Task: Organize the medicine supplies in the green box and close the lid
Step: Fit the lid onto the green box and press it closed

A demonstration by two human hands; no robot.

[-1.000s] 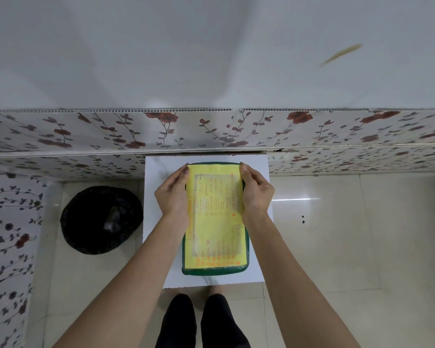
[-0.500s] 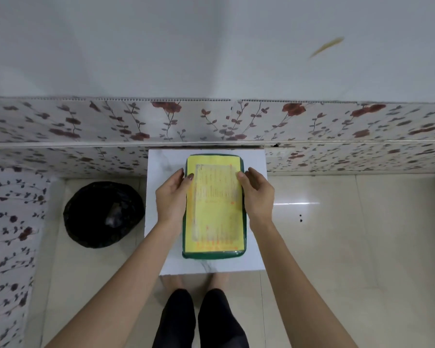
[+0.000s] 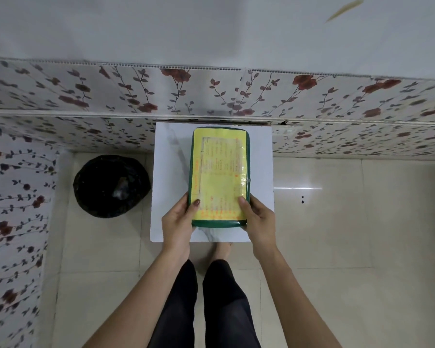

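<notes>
The green box [image 3: 220, 223] lies lengthwise on a small white table [image 3: 170, 172], its lid down and covered by a yellow printed label [image 3: 220, 172]. My left hand [image 3: 178, 223] grips the box's near left corner, thumb on the lid. My right hand [image 3: 259, 222] grips the near right corner the same way. No medicine supplies are visible; the inside of the box is hidden by the lid.
A black bin [image 3: 111, 185] lined with a bag stands on the tiled floor left of the table. A floral-patterned wall panel [image 3: 211, 96] runs right behind the table. My legs [image 3: 211, 310] are under the table's near edge. Open floor lies to the right.
Both hands slid from the far end of the box, along its sides, to the near corners. The box stays on the table with the lid down.
</notes>
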